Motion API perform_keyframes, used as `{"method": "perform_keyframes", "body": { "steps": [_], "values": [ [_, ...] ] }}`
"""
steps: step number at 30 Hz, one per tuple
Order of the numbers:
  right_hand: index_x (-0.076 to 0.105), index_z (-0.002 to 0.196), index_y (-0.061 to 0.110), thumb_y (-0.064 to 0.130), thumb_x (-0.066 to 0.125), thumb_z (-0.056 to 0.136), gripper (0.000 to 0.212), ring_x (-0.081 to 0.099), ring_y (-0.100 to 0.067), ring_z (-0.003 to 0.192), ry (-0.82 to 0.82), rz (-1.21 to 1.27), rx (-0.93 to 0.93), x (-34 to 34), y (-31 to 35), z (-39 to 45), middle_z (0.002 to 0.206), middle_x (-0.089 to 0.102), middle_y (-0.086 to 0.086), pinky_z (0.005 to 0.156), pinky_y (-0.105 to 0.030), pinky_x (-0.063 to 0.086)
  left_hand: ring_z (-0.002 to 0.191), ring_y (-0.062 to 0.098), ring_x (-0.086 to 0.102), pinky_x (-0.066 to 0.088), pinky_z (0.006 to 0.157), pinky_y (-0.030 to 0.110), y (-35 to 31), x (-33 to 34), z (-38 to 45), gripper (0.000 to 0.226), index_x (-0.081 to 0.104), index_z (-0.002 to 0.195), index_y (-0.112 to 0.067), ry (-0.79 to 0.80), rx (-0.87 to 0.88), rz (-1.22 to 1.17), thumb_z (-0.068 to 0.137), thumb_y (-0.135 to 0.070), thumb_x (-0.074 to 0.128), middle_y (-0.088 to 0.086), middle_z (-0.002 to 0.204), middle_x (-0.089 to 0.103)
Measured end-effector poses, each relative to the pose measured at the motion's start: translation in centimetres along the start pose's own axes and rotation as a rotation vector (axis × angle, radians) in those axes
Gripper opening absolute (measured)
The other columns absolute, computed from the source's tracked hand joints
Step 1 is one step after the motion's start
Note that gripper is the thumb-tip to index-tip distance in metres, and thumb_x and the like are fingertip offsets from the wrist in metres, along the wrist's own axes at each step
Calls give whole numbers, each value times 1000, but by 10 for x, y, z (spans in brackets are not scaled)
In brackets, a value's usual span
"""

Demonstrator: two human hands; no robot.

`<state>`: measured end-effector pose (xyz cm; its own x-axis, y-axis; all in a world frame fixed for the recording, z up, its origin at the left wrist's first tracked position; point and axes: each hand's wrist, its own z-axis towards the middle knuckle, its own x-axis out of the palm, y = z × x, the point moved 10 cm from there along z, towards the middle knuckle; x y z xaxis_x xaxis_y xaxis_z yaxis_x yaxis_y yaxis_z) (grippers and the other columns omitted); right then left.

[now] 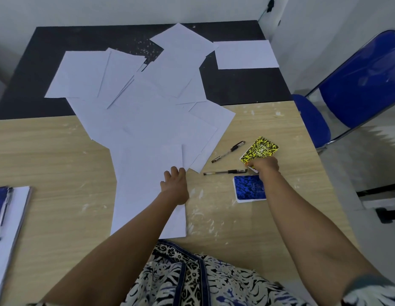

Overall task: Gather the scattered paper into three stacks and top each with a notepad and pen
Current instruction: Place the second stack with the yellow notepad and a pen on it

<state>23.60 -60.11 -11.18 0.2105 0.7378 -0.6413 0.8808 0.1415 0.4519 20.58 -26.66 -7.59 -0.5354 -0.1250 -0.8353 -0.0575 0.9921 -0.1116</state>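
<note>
Left hand point(175, 183) rests flat on near paper stack point(148, 191), steadying it. Right hand point(266, 166) pinches yellow notepad point(260, 150) near corner, beside the pens point(225, 172). Best lifted clear, then centred on the stack.

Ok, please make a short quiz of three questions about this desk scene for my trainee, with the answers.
1. True or false: the right hand grips the yellow notepad.
2. How many loose pens lie between the scattered paper and the notepads? A) one B) two C) three
3. What does the left hand rest on?

Key
1. True.
2. B: the upper pen and the lower pen.
3. The nearest sheets of paper.
</note>
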Motion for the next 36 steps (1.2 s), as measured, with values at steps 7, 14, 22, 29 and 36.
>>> {"method": "perform_keyframes", "body": {
  "steps": [7,14,22,29,36],
  "values": [
    [36,122,13,18,56,82,45,40,-36,123,-122,-49,-127,-15,21,-49,126,53,-13,105,-50,25,113,28,32,38,80,33,2,2,1,61,29,131,-12,-13,20,-12,78,-10,59,8,128,28],
    [37,125,5,4,42,95,31,58,-33,96,-126,351,-440,-13,44,-114,115,57,-18,70,-33,40,129,30,26,37,100,39,9,5,-3,69,23,145,-19,-9,156,-83,87,-24,60,6,143,23],
    [46,117,15,7,57,94,27,59,-14,90,467,368,-512,91,23,-212,106,59,-2,78,-34,51,100,27,61,50,83,27,47,-22,-21,29,54,119,-13,8,108,-1107,103,-27,33,12,118,61],
    [37,128,15,14,50,97,33,55,-8,85,687,223,-488,152,-2,-265,112,55,-1,66,-23,46,74,20,61,48,66,29,86,-23,-58,14,50,108,-7,-158,59,-1304,97,-15,54,14,90,67],
    [56,118,17,40,57,93,34,55,-23,106,478,41,-608,166,2,-278,119,54,-9,77,-30,45,75,22,60,48,68,37,134,-23,-74,16,49,108,-5,-241,-20,-1326,96,-12,55,14,88,65]
  ]
}}
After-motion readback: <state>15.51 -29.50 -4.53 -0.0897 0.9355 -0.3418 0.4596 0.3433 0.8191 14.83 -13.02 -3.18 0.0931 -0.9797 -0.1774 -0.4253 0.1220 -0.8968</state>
